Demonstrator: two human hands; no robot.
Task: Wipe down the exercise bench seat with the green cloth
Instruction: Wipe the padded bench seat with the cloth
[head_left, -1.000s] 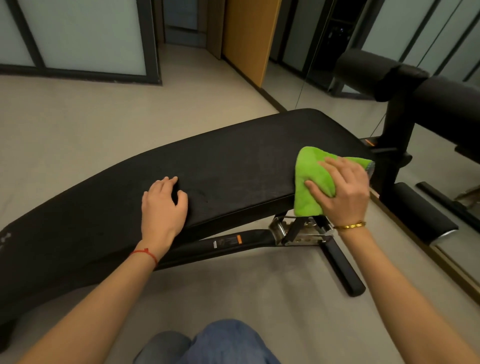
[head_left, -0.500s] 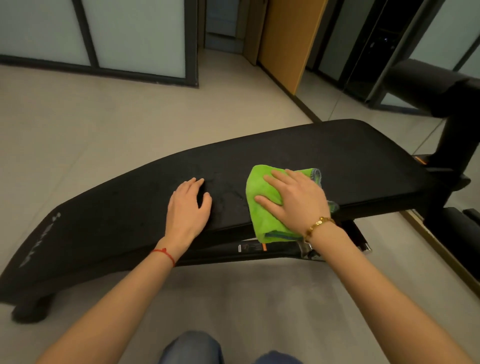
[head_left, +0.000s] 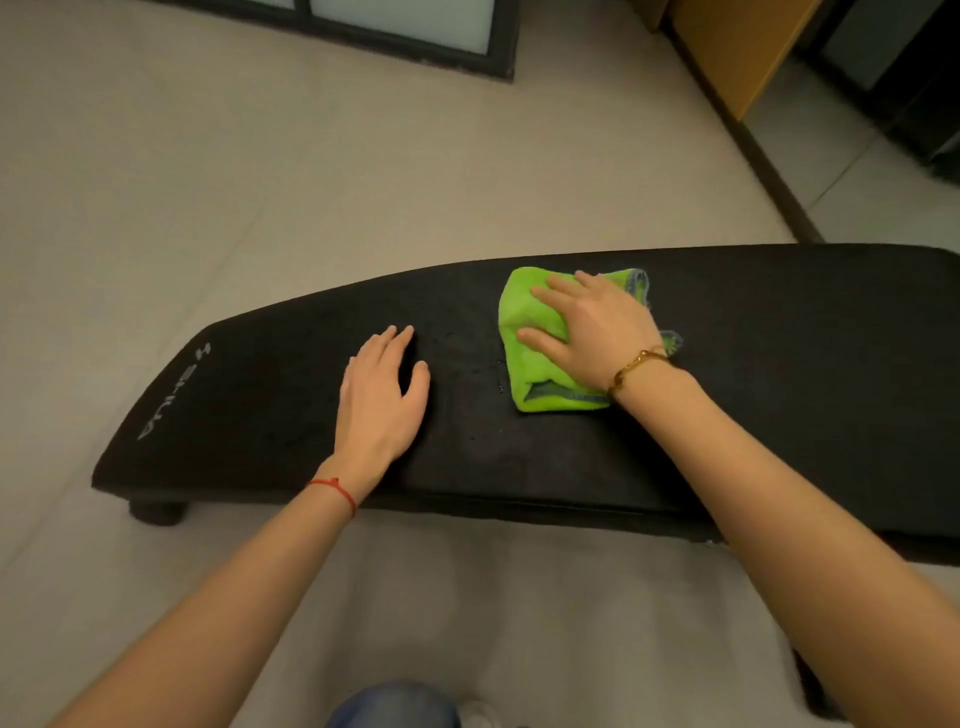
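Folded green cloth (head_left: 535, 358) lies mid-frame on the black bench seat (head_left: 779, 374), flat right hand (head_left: 597, 332) pressing it; left hand (head_left: 382, 400) rests flat beside.

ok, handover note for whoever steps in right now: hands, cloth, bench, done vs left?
Left hand: flat on the bench seat, fingers straight, holding nothing, bracing.
Right hand: fingers spread, pressing the folded green cloth onto the seat, mid-length, toward the far edge.
Done: cannot tell how much is wiped; faint specks show between the hands.
Left: likely the logo end beyond the left hand and the right end. Wiping not finished.
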